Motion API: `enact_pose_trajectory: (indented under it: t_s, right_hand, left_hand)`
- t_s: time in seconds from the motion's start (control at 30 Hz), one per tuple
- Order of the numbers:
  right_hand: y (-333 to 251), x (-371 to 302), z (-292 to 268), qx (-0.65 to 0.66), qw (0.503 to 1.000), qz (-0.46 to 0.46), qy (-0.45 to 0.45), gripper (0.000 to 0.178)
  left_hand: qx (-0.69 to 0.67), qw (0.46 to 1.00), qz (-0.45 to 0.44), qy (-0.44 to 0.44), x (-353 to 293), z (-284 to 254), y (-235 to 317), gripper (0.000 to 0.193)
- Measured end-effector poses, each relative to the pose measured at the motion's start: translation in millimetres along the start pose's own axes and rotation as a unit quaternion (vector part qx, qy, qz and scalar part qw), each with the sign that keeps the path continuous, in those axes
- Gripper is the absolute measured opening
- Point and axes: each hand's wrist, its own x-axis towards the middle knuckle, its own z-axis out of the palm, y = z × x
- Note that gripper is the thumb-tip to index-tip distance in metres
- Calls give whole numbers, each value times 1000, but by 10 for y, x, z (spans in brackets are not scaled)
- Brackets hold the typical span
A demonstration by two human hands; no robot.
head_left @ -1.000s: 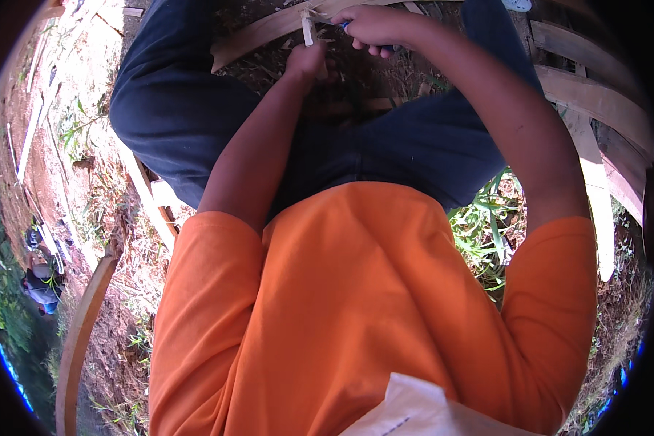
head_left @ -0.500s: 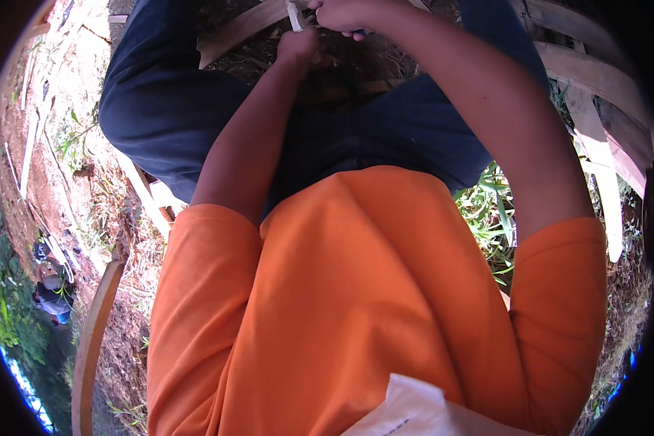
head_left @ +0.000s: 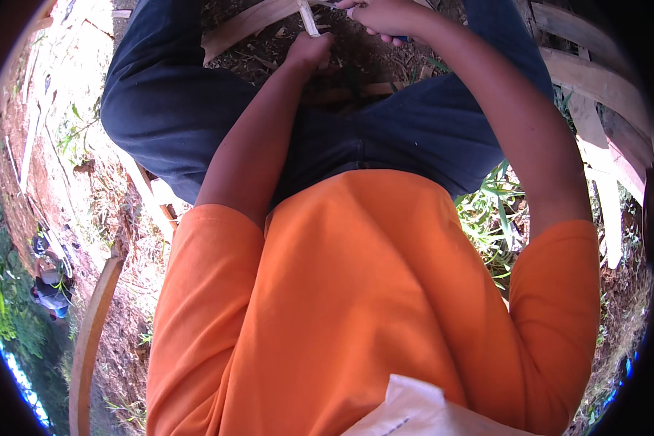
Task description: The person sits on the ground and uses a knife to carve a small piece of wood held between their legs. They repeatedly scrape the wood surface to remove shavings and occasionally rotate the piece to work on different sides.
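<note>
Orange short-sleeved shirt (head_left: 356, 305) — dark blue trousers (head_left: 167, 109).

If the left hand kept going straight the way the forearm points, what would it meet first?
Likely the pale wood strip that the left hand already grips; beyond it lies the wider slat on the littered soil, though depth is unclear.

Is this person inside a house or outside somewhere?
Outside, probably a yard or garden work spot. The ground is bare reddish dirt, green grass grows beside the person's leg, and pale wooden strips lie about. The left hand grips one thin strip.
</note>
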Motion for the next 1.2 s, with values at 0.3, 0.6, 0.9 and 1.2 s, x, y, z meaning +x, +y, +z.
enact_pose_trajectory:
  t_s: [0.3, 0.6, 0.9, 1.2]
  right_hand:
    - [-246, 66, 128, -110, 994, -5, -11, 31]
    - [-487, 118, 266, -202, 979, 24, -9, 23]
    - [-79, 194, 523, -105, 982, -69, 141, 18]
    - [-79, 393, 626, -121, 986, 27, 114, 44]
  left_hand:
    - [229, 973, 12, 15, 136, -23, 6, 58]
    - [254, 965, 15, 62, 254, -15, -96, 62]
    - [173, 985, 0, 19, -53, 62, 186, 59]
    - [303, 948, 67, 74, 421, 1, -141, 56]
